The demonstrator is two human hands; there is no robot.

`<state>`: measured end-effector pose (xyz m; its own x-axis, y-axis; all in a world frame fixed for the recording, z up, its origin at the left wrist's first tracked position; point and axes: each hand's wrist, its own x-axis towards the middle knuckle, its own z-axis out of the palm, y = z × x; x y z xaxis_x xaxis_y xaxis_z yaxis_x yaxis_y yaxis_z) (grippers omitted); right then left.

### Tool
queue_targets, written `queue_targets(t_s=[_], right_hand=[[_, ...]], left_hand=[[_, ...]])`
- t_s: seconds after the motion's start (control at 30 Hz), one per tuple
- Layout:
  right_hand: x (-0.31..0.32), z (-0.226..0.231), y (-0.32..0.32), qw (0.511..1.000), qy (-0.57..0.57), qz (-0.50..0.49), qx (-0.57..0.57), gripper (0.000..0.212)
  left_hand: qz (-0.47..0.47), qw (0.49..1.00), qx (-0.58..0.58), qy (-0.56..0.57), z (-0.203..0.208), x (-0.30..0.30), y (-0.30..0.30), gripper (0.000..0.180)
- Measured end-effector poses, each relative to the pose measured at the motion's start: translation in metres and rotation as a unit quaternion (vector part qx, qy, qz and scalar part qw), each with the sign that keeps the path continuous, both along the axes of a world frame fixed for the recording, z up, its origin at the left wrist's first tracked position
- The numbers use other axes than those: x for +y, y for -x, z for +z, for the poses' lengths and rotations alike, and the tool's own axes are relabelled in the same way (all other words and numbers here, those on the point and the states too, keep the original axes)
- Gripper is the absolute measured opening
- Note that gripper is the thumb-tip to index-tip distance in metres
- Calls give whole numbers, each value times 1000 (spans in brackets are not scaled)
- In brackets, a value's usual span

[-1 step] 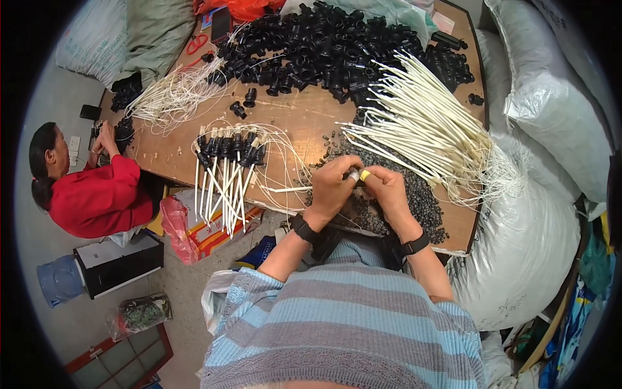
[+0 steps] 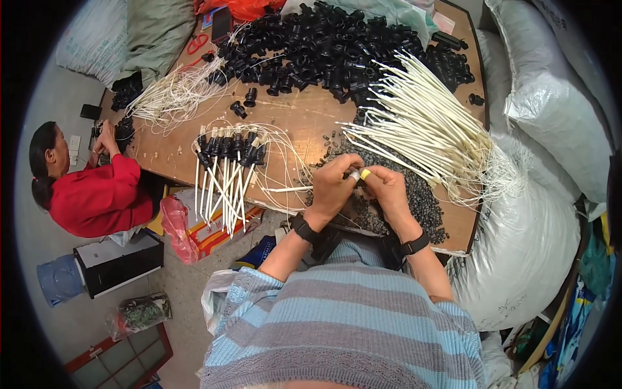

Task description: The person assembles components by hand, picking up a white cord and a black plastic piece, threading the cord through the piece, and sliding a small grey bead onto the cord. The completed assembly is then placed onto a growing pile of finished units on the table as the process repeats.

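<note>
My left hand (image 2: 332,186) and my right hand (image 2: 389,190) meet over the near edge of the table, fingers pinched close together. Yellow wrapping shows at a right fingertip, and something pale grey covers a left one. Whatever the fingers grip is too small and covered to name. A white sleeved wire (image 2: 288,189) ends against my left hand; whether the hand holds it is unclear. Under and around both hands spreads a heap of small dark grey pieces (image 2: 424,204). Left of them lies a cluster of black lamp-holder-like fittings (image 2: 227,148) with white sleeved wires.
Black fittings (image 2: 324,48) are piled along the table's far side. A big bundle of white sleeved wires (image 2: 421,123) lies at right, with thin white wires (image 2: 172,97) at far left. Full white sacks (image 2: 518,253) crowd the right side. A person in red (image 2: 97,188) works at left.
</note>
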<state>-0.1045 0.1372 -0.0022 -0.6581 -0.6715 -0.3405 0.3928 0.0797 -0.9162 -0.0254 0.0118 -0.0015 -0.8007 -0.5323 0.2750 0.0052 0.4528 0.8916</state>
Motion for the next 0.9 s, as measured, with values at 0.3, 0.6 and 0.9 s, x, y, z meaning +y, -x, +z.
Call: queue_targets(t_s=[0.3,0.6,0.9], right_hand=[[4,0,-2,960,-72,0,271,13],[6,5,2,916,-96,28,388,12],[6,14,-5,947,-53,42,314,10]], left_hand=[[-9,994,-111,-17,-8,-8,-4,17],[-25,999,-32,10,-3,-10,-4,15],[26,995,-88,50,2,-18,-6,13]])
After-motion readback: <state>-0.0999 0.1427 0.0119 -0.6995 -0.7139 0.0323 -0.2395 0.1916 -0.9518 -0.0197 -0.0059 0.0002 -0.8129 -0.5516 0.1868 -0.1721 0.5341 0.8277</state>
